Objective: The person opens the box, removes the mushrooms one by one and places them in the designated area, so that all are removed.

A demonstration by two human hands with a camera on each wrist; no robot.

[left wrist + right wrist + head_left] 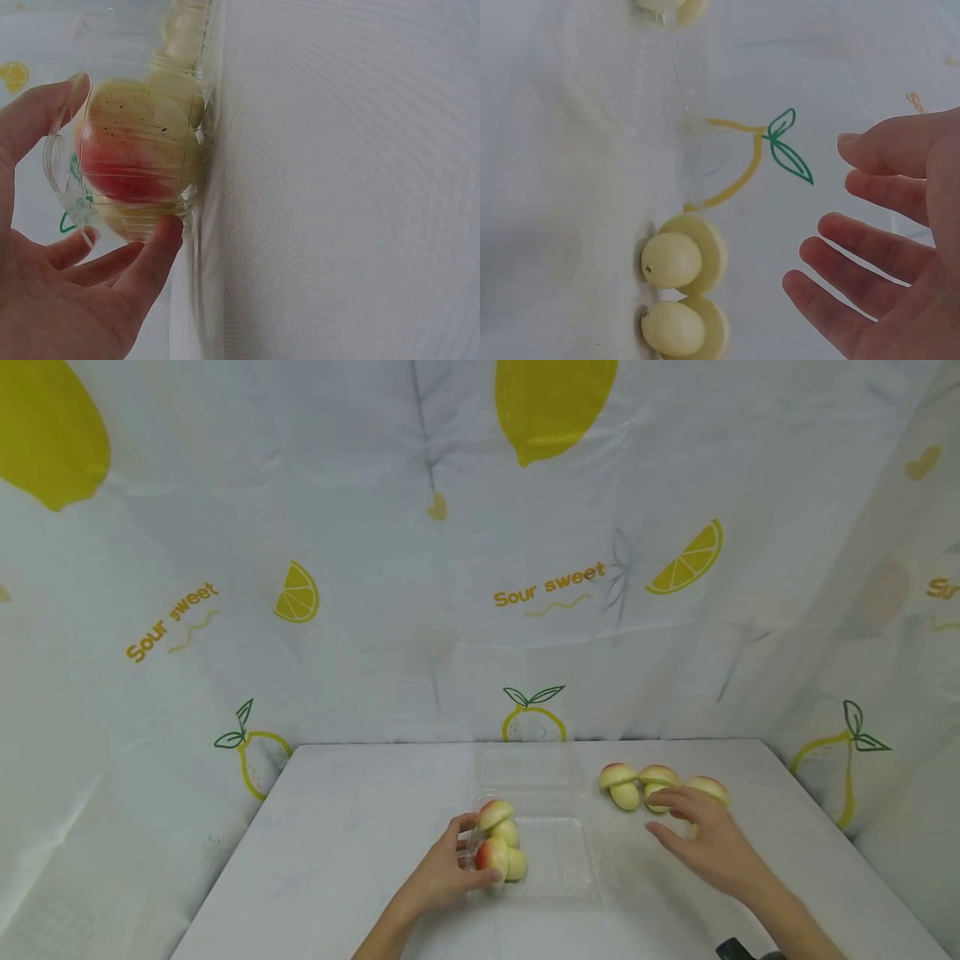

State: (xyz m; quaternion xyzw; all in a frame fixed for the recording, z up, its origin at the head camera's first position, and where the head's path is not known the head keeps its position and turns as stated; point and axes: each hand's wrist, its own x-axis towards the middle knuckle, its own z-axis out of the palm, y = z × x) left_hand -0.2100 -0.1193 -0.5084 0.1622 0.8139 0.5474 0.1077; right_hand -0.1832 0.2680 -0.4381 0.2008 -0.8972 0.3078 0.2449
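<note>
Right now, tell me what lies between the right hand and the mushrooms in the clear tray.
In the head view, only the tray's bare clear floor and white table separate the right hand from the tray mushrooms.

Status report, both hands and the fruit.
Left hand grips clear tray edge, two mushrooms inside. Right hand open, reaching three loose mushrooms. Nothing in the way.

White tabletop (360,827), matte, slight wrinkles like a cloth cover. Enclosed on three sides by a white fabric backdrop (450,635), creased, sagging inward at top. Print: big yellow lemons (551,402), lemon slices (688,560), outlined lemons with green leaves (534,714) along the tabletop edge, and "Sour sweet" lettering (549,583) in orange-yellow. Side panels angle in left and right. Light is soft, even, diffuse; only faint shadows. No window or floor in view.
</note>
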